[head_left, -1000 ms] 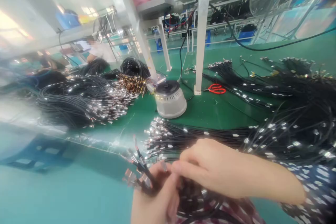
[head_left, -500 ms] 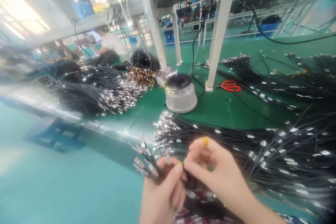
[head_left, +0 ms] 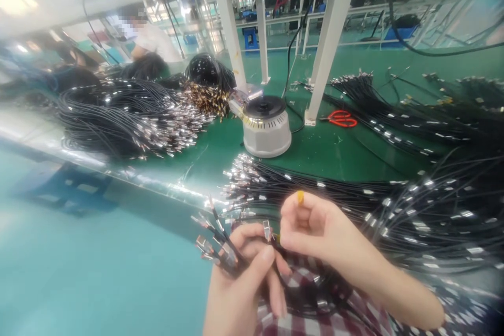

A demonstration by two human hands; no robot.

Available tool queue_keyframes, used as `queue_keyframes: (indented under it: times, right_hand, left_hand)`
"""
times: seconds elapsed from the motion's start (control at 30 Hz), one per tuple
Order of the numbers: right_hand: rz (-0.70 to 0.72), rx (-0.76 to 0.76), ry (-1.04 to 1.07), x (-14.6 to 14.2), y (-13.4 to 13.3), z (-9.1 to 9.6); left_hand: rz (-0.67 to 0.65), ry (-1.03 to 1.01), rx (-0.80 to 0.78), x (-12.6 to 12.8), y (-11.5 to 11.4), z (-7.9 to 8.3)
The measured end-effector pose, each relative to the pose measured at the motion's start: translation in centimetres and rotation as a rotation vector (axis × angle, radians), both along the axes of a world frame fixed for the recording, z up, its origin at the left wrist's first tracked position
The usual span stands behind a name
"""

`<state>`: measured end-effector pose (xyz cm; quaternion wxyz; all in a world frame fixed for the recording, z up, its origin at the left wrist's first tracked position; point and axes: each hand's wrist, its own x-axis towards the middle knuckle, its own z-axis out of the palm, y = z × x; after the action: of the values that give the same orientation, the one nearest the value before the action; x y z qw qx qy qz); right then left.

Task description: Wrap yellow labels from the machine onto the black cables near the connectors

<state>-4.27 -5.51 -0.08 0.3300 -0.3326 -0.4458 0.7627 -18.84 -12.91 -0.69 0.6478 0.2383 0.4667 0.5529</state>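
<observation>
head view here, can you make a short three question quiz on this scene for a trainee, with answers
1. Multiple choice: what colour are the scissor handles on the table? a) blue b) red c) yellow
2. True or false: the left hand holds several black cables.
3. Fill in: a yellow patch shows on one of the ____ of the right hand.

Key:
1. b
2. True
3. fingers
</observation>
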Motion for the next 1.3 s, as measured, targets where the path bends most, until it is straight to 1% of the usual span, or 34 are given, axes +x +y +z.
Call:
queue_keyframes:
  times: [0.17,0.37,0.53,0.8,1.03,1.3]
  right_hand:
    - [0.007,-0.002,-0.071,-0.2,0.2,0.4]
    - [0.003,-0.008,-0.122,-0.2,0.1,0.9]
    - [0.005,-0.006,-0.109,-0.1,0.0,1.0]
    - [0.003,0.045,-0.145,-0.2,0.0,1.1]
    - [-0.015,0.066,-0.173,-0.4,-0.2,1.4]
    - [-0.010,0.045,-0.160,-0.4,-0.1,1.1]
  left_hand:
    - [0.019,0.046,0.000,0.2,-0.5,-0.2]
    - [0.029,0.099,0.001,0.4,-0.6,0.0]
    - [0.033,0.101,-0.008,0.4,-0.7,0.1]
    - [0.022,0.126,-0.001,0.2,-0.8,-0.6]
    - [0.037,0.138,-0.013,0.3,-0.8,-0.3]
    - [0.039,0.143,-0.008,0.3,-0.7,-0.2]
